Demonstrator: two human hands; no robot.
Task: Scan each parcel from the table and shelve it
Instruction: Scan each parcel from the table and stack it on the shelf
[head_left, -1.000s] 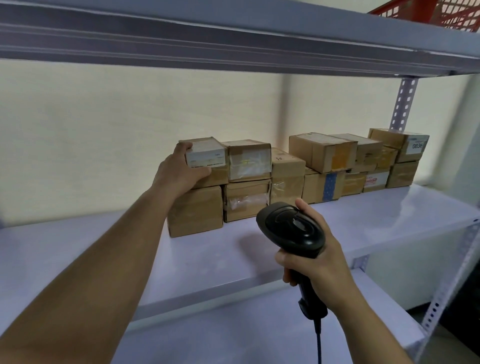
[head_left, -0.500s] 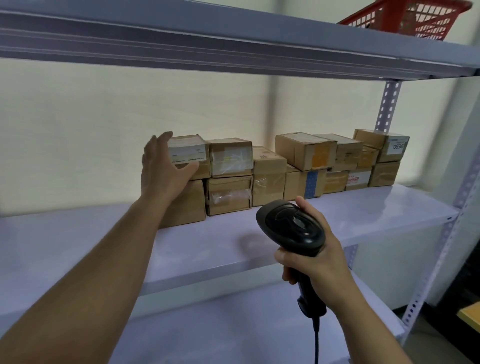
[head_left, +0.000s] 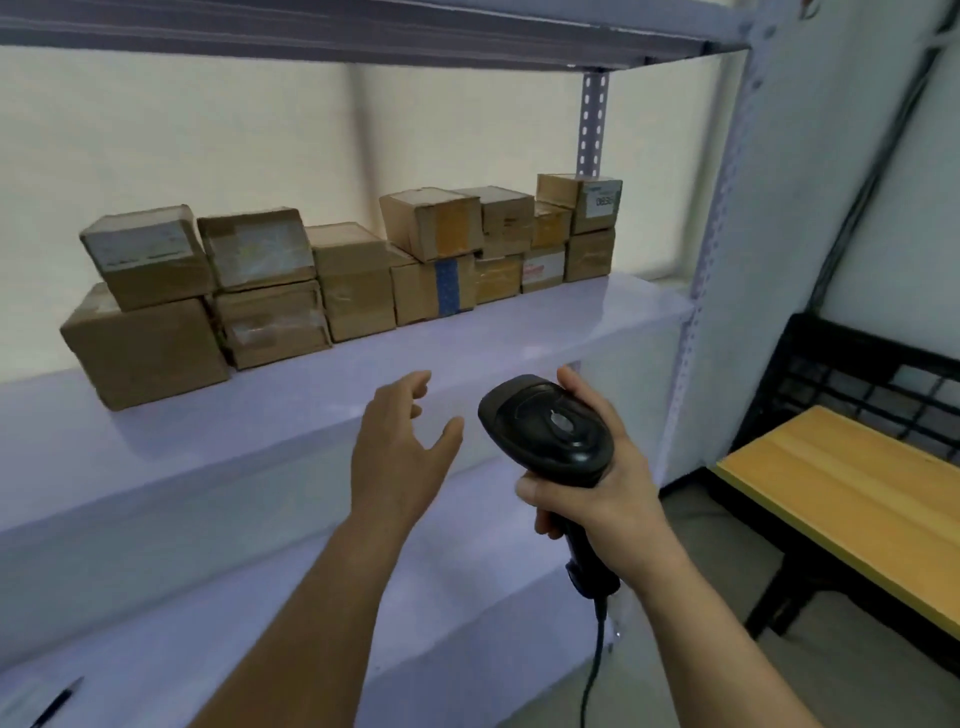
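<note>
Several brown cardboard parcels stand stacked in a row on the white shelf (head_left: 545, 332). At the row's left end a small parcel with a white label (head_left: 148, 254) sits on a larger plain box (head_left: 143, 351). My left hand (head_left: 400, 447) hovers in front of the shelf edge with fingers relaxed and spread, holding nothing and well apart from the parcels. My right hand (head_left: 597, 483) grips the handle of a black barcode scanner (head_left: 548, 431), whose cable hangs down.
A lower white shelf (head_left: 441, 597) lies beneath my arms, with a black pen (head_left: 54, 704) at its left. The rack's perforated upright (head_left: 696, 291) stands at the right. Beyond it a wooden-topped table (head_left: 852, 499) and a black crate (head_left: 883, 384) sit.
My left hand has let go of the top-left parcel and drawn back toward me, down and right. The view has swung right, bringing the table into sight. The scanner hand has held still.
</note>
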